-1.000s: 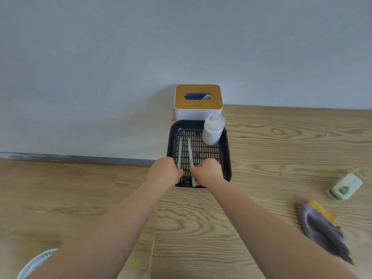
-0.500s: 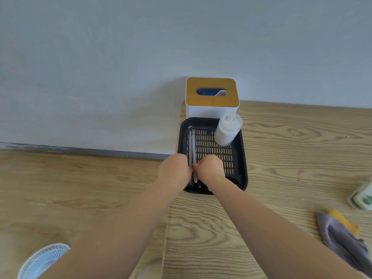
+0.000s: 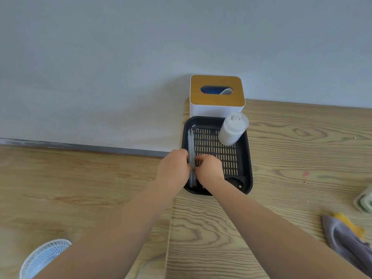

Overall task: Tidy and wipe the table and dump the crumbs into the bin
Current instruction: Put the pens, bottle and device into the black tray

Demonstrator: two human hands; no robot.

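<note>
A black slotted tray (image 3: pixel 246 158) sits on the wooden table (image 3: pixel 281 154) in front of a white tissue box (image 3: pixel 216 93) with a wooden lid. Two thin grey pens (image 3: pixel 190 143) lie side by side along the tray's left edge. My left hand (image 3: pixel 174 168) and my right hand (image 3: pixel 209 168) meet over them, fingers curled round the pens near their lower ends. A white lidded jar (image 3: pixel 233 130) stands in the tray's far right corner. A grey and yellow cloth (image 3: pixel 346 238) lies at the right.
A pale green container (image 3: pixel 364 202) sits at the right edge. Small crumbs and a pink stain (image 3: pixel 306 175) mark the table right of the tray. A white fan (image 3: pixel 43 258) stands on the floor at lower left. The table's left edge runs below the tray.
The two pens, spread apart in the tray a second ago, now lie together along its left edge. Both hands have shifted left with them.
</note>
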